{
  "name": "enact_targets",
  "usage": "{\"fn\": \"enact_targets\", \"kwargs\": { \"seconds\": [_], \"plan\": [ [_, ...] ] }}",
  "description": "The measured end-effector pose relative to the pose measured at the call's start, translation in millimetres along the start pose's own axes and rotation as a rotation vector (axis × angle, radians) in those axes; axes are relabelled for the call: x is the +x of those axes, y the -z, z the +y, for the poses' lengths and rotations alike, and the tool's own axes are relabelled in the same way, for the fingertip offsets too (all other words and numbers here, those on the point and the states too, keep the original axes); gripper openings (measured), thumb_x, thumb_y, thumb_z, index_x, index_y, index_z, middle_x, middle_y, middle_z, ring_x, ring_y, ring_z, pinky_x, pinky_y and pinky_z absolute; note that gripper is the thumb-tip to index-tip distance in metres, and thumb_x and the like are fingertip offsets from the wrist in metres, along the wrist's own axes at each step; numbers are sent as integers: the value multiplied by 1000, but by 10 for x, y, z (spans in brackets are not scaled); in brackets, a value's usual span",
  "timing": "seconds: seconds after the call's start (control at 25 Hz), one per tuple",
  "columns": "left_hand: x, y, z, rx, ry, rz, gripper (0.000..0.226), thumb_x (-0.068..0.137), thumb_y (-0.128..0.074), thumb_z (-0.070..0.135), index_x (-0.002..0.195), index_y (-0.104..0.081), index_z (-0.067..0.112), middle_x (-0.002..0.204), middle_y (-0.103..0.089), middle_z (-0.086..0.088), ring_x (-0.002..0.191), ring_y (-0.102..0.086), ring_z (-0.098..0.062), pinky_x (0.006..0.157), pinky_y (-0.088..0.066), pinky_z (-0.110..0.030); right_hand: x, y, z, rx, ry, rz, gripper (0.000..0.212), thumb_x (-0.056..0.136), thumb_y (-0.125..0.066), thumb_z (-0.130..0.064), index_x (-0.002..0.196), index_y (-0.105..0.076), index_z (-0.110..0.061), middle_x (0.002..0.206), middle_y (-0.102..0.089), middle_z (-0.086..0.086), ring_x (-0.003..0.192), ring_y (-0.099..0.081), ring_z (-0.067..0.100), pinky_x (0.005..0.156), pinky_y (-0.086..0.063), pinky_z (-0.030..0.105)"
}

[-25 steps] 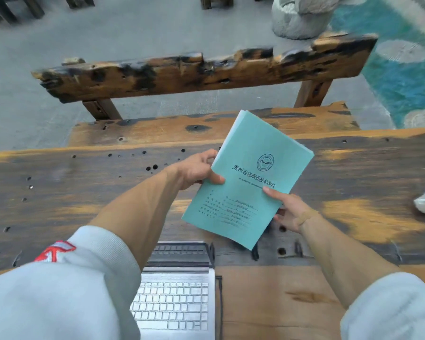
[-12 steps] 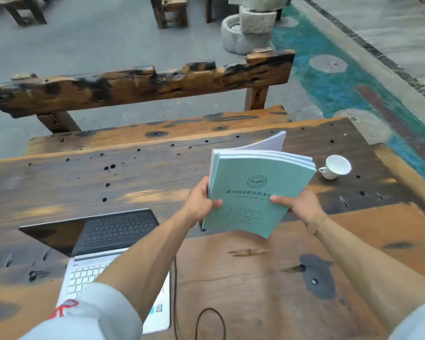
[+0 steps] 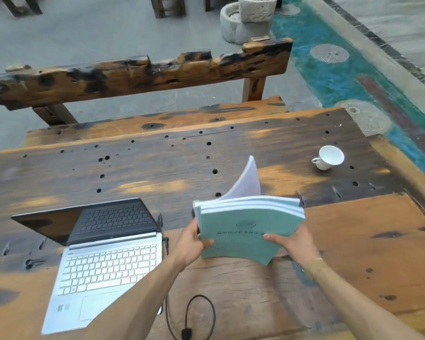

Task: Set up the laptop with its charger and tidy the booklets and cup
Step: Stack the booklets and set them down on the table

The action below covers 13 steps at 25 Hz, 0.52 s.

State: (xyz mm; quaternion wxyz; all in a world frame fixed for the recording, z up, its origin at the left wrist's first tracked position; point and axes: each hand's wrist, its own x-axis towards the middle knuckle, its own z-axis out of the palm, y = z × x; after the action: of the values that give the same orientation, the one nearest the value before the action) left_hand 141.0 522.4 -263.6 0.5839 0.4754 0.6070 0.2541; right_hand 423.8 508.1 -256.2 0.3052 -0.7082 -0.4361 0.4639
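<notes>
— So, the fingers?
— Both curl round the teal booklets (image 3: 245, 231): left hand (image 3: 189, 244) and right hand (image 3: 296, 244) pinching opposite side edges.
— Where?
— Above the wooden table (image 3: 353, 253), right of the laptop (image 3: 103, 263), long axis across, tops tilted away.

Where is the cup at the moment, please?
In the head view, the cup lies tipped on the table at far right, beyond the booklets.

Cover print on booklets (image 3: 245, 231) blurred, unreadable; cable (image 3: 196, 315) cut off at bottom edge; laptop (image 3: 103, 266) corner hidden behind forearm.
</notes>
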Motion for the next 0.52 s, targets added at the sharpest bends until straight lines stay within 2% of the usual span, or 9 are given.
{"fn": "enact_targets", "kwargs": {
  "seconds": [0.12, 0.2, 0.24, 0.32, 0.4, 0.52],
  "plan": [
    [-14, 53, -136, 57, 0, -7, 47, 79, -66, -13, 107, -66, 24, 107, -72, 10, 104, -66, -9, 83, -52, -16, -45, -34, 18, 23, 71, -91, 69, 56, -92, -25, 117, -61, -28, 113, -69, -5, 103, -66, 12, 88, -55, 42],
    [-11, 92, -148, 119, -15, -41, 48, 77, -67, -12, 110, -66, 23, 108, -71, 10, 102, -64, -6, 85, -52, -17, -26, -19, 13, 119, 114, -218, 99, 56, -94, -16, 138, -40, -30, 131, -57, -10, 114, -58, 6, 92, -51, 32],
    [-9, 109, -142, 147, -27, -55, 50, 77, -68, -11, 110, -65, 26, 108, -70, 12, 102, -63, -4, 86, -51, -16, -20, -11, 17, 143, 110, -257, 103, 56, -95, -14, 140, -38, -30, 133, -57, -10, 115, -59, 5, 91, -51, 30],
    [-2, 127, -135, 168, -27, -70, 50, 77, -69, -10, 110, -64, 28, 108, -69, 13, 102, -63, -3, 86, -51, -17, -10, -10, 28, 121, 52, -256, 78, 55, -95, -22, 124, -59, -27, 119, -68, -2, 109, -64, 13, 87, -54, 30],
    [0, 111, -138, 141, -8, -70, 48, 79, -68, -9, 109, -64, 27, 108, -70, 11, 103, -64, -8, 85, -52, -18, -1, -14, 56, 17, 33, -176, 52, 58, -93, -25, 105, -70, -28, 107, -72, -1, 109, -62, 21, 89, -54, 37],
    [-27, 19, -117, 23, 63, -12, 49, 77, -69, -8, 99, -67, 36, 102, -73, 14, 99, -66, -6, 79, -54, -20, -22, -55, 75, 118, -6, -216, 49, 64, -90, -14, 107, -69, -25, 104, -75, -3, 102, -67, 18, 87, -55, 36]
  ]
}}
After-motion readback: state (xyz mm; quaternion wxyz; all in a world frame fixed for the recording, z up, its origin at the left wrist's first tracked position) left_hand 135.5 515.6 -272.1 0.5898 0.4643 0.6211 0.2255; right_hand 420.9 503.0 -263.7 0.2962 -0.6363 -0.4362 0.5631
